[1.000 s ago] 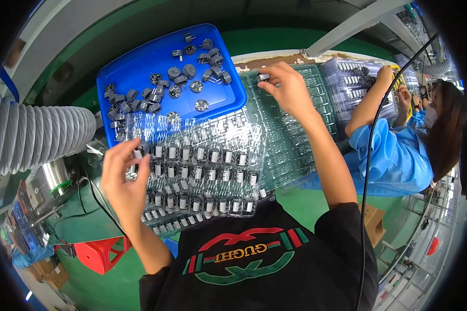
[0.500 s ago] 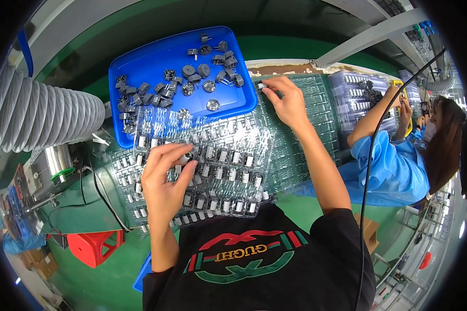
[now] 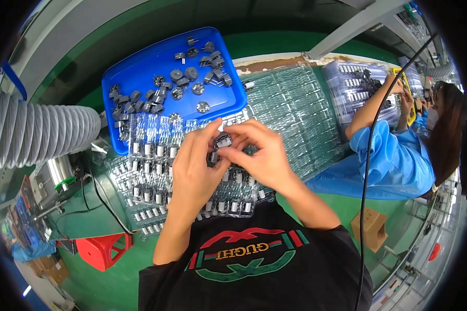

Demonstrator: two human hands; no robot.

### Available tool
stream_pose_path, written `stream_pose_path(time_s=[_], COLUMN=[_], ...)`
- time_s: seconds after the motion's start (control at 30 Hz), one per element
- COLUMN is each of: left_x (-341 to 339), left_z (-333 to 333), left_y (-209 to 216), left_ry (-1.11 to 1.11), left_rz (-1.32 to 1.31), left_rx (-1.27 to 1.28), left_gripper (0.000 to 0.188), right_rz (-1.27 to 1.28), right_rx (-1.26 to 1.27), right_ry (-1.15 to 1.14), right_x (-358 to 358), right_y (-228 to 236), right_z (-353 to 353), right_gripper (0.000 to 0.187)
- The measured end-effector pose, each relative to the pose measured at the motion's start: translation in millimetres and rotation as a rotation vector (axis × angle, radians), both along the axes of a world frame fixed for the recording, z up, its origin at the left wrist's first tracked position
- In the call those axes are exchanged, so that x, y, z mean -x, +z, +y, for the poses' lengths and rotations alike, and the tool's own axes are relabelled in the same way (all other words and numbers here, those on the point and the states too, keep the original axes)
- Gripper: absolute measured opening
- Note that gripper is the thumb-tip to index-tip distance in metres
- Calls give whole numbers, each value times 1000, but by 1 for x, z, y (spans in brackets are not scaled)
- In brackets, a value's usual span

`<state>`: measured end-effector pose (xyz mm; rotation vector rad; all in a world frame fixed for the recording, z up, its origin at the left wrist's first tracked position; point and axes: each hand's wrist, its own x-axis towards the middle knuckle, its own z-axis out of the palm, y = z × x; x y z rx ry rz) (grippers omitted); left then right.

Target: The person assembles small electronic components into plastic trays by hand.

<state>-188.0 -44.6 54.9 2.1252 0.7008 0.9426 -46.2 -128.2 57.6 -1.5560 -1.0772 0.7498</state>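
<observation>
Right hand (image 3: 267, 155): thumb and fingertips clamped on a dark round component (image 3: 223, 140), held above the middle of the loaded tray; left hand (image 3: 192, 168): right beside it, thumb and fingers closed about a second dark component (image 3: 213, 157), partly hidden; both hands and wrists stand in front of the tray's middle rows, covering several pockets.

Loaded tray (image 3: 161, 123): transparent, with rows of white-and-dark parts (image 3: 148, 150); its far edge overlaps the near rim of the blue bin; further filled trays show beneath it.

Blue bin (image 3: 225, 101): loose grey components (image 3: 191, 73), scattered and heaped, some with pins up.

Tray stack (image 3: 296, 109): transparent, ridged, right of the bin; one white part (image 3: 249, 85) at its far left corner.

Surroundings, right: co-worker's blue sleeve (image 3: 394, 155); purplish trays (image 3: 338, 85); black cable (image 3: 367, 171), crossing in front of that sleeve; cardboard box (image 3: 369, 229), on the floor.

Surroundings, left: grey ribbed hose (image 3: 46, 133); metallic reel (image 3: 58, 172), green-rimmed; red stool (image 3: 96, 251), beside the bench.
</observation>
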Motion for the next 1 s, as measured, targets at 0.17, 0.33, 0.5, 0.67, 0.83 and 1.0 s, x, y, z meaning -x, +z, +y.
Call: stream_pose_path(time_s=[0.17, 0.33, 0.5, 0.67, 0.83, 1.0], left_x=[-9, -15, -8, 37, 102, 139], left_z=[-7, -15, -17, 2, 26, 34], left_y=[-8, -12, -3, 6, 8, 0], left_ry=[14, 42, -55, 164, 466, 667], left_rz=[35, 54, 21, 122, 188, 335], left_rx=[-33, -37, 82, -98, -21, 45], left_gripper=[64, 62, 55, 34, 29, 28], right_rz=[295, 521, 284, -422, -590, -538], right_rx=[-19, -20, -49, 51, 16, -9], right_ry=[-127, -189, -213, -103, 22, 97], right_x=[10, 15, -14, -90, -117, -118], right_y=[-16, -20, -14, -31, -48, -52], right_z=[-9, -11, -8, 12, 26, 33], right_gripper=[33, 30, 32, 28, 23, 24])
